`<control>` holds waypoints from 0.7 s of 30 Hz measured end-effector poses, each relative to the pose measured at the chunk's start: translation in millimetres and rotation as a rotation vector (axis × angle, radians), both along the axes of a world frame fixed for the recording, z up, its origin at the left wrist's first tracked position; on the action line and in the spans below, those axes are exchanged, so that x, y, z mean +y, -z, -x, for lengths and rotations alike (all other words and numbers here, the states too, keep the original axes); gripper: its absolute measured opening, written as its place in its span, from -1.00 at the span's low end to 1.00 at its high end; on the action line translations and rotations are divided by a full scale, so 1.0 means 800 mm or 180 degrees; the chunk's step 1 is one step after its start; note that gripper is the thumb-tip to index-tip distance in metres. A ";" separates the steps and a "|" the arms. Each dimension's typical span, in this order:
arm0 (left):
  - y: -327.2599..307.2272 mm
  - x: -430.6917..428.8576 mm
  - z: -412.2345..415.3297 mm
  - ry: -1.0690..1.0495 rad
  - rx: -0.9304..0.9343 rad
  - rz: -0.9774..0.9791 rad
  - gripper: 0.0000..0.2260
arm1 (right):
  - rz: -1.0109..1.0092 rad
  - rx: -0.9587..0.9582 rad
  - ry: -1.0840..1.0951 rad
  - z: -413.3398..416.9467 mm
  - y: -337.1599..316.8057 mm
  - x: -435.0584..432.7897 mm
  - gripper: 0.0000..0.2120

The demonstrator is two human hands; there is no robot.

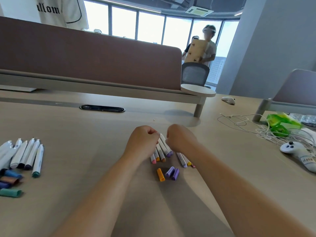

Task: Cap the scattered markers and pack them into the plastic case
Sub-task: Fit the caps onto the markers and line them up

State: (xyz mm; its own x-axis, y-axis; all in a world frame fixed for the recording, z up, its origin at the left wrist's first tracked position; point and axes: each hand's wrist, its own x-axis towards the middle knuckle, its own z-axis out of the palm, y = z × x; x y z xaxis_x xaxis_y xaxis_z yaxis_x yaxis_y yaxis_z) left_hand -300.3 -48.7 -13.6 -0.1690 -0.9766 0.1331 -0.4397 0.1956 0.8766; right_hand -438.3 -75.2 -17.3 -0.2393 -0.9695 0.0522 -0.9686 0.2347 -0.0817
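Left hand [142, 142] grips the white plastic markers [161, 151], probably to align them; the curled right hand [181, 139], its hold I cannot tell; purple plastic caps [175, 174] wait at six o'clock

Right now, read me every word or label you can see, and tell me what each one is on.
"llom", black gothic letters, start cut off: on the white shirt, top left.
"Holo", blurred, unsure: on the tag of the white controller.
Print on the markers: too small to read.
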 end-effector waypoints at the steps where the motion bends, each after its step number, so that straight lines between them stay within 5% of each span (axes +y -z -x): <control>1: 0.000 0.000 -0.001 0.0007 0.0032 0.0005 -0.81 | -0.0173 0.0091 -0.0004 -0.002 -0.002 -0.004 -0.85; 5: -0.001 0.000 -0.003 -0.0035 0.0002 0.0027 -0.80 | -0.0801 0.0337 0.0068 -0.009 -0.013 -0.013 -0.79; 10: 0.001 -0.002 -0.001 0.0061 -0.0446 0.0120 -0.84 | -0.0601 0.0370 -0.0153 -0.007 -0.018 -0.008 -0.93; 16: 0.004 0.009 -0.001 0.1313 -0.1584 0.0254 -0.84 | -0.0194 -0.1219 0.0059 0.025 -0.032 0.034 -0.84; 21: 0.001 0.019 0.003 0.1848 -0.2268 0.0506 -0.72 | 0.0161 -0.1754 0.0129 0.034 -0.017 0.062 -0.77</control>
